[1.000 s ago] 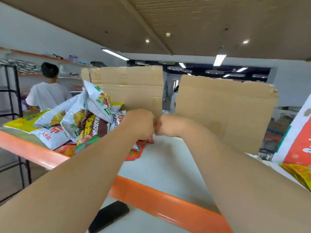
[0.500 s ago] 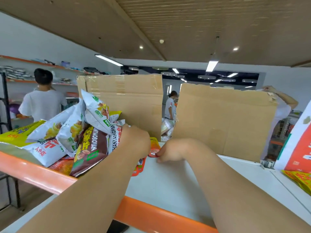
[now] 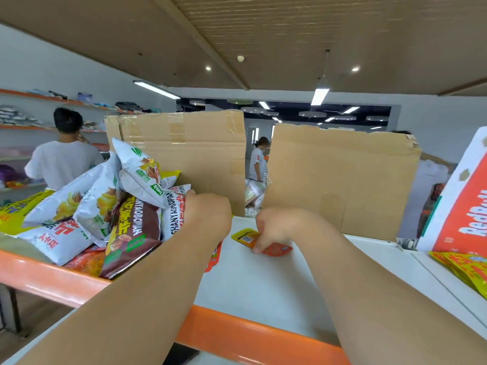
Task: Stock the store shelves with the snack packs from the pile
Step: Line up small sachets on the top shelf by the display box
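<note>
The small orange snack pack (image 3: 272, 249) lies flat on the white shelf (image 3: 263, 291), just to the right of the snack pile (image 3: 87, 206). My right hand (image 3: 274, 227) is down on it with the fingers curled over its middle, pinching it against the shelf board; its yellow end sticks out toward the pile.

My left hand (image 3: 208, 217) is pushed against the right flank of the pile, touching a white pack (image 3: 172, 214) with dark lettering. I see only the back of that hand, so I cannot tell whether its fingers are spread or gripping anything. A flat red pack (image 3: 212, 256) shows from under that wrist, at the pile's right foot.

The pile itself is a loose heap: a brown pack (image 3: 134, 233) leans on its front, white puffed bags (image 3: 139, 169) sit on top, and a yellow bag (image 3: 15, 209) lies at its left end. It rests on the shelf behind the orange front rail (image 3: 52, 275).

Directly behind the pile a taped cardboard sheet (image 3: 184, 154) stands upright; a second cardboard sheet (image 3: 340, 180) stands further right of the pile, with a gap between the two. Far right of the pile a red and white carton (image 3: 463, 206) leans, with yellow packs (image 3: 463, 270) at its base. Behind and left of the pile a person in a white shirt (image 3: 63, 156) faces wall shelving.
</note>
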Motion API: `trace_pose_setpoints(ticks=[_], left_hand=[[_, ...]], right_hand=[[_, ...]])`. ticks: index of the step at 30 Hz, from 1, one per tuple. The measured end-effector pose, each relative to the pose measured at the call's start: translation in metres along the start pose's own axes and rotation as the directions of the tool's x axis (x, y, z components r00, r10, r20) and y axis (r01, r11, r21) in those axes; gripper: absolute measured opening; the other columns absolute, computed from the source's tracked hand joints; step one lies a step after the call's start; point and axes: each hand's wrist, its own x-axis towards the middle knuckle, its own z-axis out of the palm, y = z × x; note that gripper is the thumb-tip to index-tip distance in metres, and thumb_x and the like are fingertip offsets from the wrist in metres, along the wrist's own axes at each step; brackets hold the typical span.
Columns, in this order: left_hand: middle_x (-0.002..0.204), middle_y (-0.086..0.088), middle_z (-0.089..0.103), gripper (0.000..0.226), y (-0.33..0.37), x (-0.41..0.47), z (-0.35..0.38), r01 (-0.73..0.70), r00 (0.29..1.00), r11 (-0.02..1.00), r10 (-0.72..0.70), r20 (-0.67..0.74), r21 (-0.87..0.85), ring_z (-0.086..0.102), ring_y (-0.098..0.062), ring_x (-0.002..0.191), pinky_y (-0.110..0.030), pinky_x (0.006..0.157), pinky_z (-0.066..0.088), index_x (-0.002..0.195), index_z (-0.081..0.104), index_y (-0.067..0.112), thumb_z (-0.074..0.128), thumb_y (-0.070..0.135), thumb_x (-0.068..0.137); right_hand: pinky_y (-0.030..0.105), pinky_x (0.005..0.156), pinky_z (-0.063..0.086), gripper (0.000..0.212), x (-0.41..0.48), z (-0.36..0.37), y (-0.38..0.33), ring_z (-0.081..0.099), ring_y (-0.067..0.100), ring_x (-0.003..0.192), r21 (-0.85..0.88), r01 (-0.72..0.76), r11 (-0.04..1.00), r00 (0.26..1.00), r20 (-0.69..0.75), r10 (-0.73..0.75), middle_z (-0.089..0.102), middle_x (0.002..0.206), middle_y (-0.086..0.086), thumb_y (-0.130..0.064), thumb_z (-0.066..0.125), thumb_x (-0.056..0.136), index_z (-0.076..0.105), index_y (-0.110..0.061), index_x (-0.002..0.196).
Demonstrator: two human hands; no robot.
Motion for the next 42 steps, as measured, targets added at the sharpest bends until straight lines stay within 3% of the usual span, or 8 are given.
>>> trace_pose_setpoints(ticks=[5, 13, 20, 26, 29, 32, 38, 42], left_hand=[[0.071, 0.003, 0.048, 0.020, 0.000, 0.002, 0.001, 0.016, 1.000, 1.000, -0.015, 0.019, -0.024, 0.049, -0.022, 0.079, -0.038, 0.091, 0.032, 0.070, 0.046, 0.022, 0.058, 0.020, 0.086], [0.080, 0.004, 0.052, 0.009, 0.001, 0.006, 0.005, 0.023, 0.998, 0.999, -0.021, 0.059, -0.026, 0.050, -0.022, 0.087, -0.037, 0.093, 0.033, 0.081, 0.054, 0.022, 0.059, 0.020, 0.088], [0.095, 0.004, 0.061, 0.012, 0.001, 0.008, 0.001, 0.009, 0.996, 0.998, -0.004, 0.092, -0.056, 0.058, -0.022, 0.099, -0.036, 0.089, 0.034, 0.096, 0.060, 0.024, 0.062, 0.019, 0.085], [0.078, 0.004, 0.052, 0.022, -0.001, 0.000, -0.003, -0.098, 0.988, 0.980, 0.074, -0.138, -0.174, 0.052, -0.025, 0.080, -0.037, 0.083, 0.035, 0.086, 0.045, 0.026, 0.057, 0.007, 0.082], [0.087, 0.003, 0.060, 0.017, 0.002, 0.003, -0.003, -0.236, 0.929, 0.905, 0.103, -0.356, -0.353, 0.058, -0.026, 0.085, -0.036, 0.074, 0.035, 0.090, 0.046, 0.027, 0.058, 0.015, 0.091], [0.083, -0.001, 0.060, 0.007, 0.004, 0.001, -0.005, -0.350, 0.898, 0.787, 0.127, -0.422, -0.509, 0.056, -0.030, 0.079, -0.040, 0.069, 0.043, 0.095, 0.046, 0.022, 0.051, 0.022, 0.099], [0.083, -0.003, 0.063, 0.012, 0.004, -0.008, -0.007, -0.311, 0.947, 0.690, 0.166, -0.276, -0.654, 0.058, -0.026, 0.080, -0.044, 0.074, 0.049, 0.117, 0.050, 0.023, 0.044, 0.025, 0.106], [0.109, -0.005, 0.068, 0.033, 0.006, -0.006, -0.001, -0.279, 0.959, 0.740, 0.242, -0.146, -0.612, 0.061, -0.027, 0.097, -0.043, 0.085, 0.051, 0.134, 0.047, 0.031, 0.051, 0.027, 0.102]], right_hand=[[0.029, 0.063, 0.041, 0.043, -0.009, 0.000, 0.001, 0.059, 0.023, 0.079, 0.058, -0.032, 0.998, 0.999, -0.019, 0.033, 0.070, 0.108, 0.011, -0.036, 0.073, 0.082, 0.067, -0.008, 0.114], [0.029, 0.066, 0.043, 0.042, -0.014, -0.001, 0.000, 0.059, 0.022, 0.085, 0.091, -0.034, 0.995, 0.999, -0.009, 0.035, 0.066, 0.109, 0.004, -0.037, 0.073, 0.083, 0.066, -0.014, 0.117], [0.029, 0.066, 0.044, 0.036, -0.017, -0.003, 0.002, 0.055, 0.018, 0.064, 0.178, -0.030, 0.984, 0.999, -0.024, 0.035, 0.060, 0.082, 0.001, -0.033, 0.071, 0.086, 0.067, -0.010, 0.113], [0.034, 0.063, 0.051, 0.017, -0.015, -0.006, 0.009, 0.055, 0.025, 0.060, 0.307, -0.039, 0.951, 0.997, -0.055, 0.058, 0.062, 0.067, 0.010, -0.018, 0.057, 0.085, 0.066, -0.004, 0.088], [0.033, 0.062, 0.055, 0.021, -0.015, -0.010, 0.014, 0.059, 0.027, 0.064, 0.274, -0.056, 0.960, 0.986, -0.135, 0.096, 0.064, 0.074, 0.014, -0.016, 0.049, 0.087, 0.066, -0.004, 0.085], [0.027, 0.060, 0.042, 0.018, -0.011, -0.012, 0.022, 0.054, 0.025, 0.072, 0.194, -0.077, 0.978, 0.973, -0.201, 0.116, 0.059, 0.078, 0.009, -0.015, 0.051, 0.093, 0.066, -0.007, 0.086], [0.027, 0.077, 0.046, 0.035, -0.004, -0.007, 0.038, 0.062, 0.028, 0.103, 0.033, -0.184, 0.982, 0.967, -0.173, 0.187, 0.066, 0.124, 0.012, -0.002, 0.048, 0.094, 0.067, -0.004, 0.124], [0.031, 0.086, 0.052, 0.034, 0.000, -0.004, 0.044, 0.065, 0.029, 0.106, -0.056, -0.208, 0.977, 0.965, -0.173, 0.195, 0.068, 0.124, 0.011, -0.004, 0.047, 0.096, 0.070, -0.006, 0.121]])
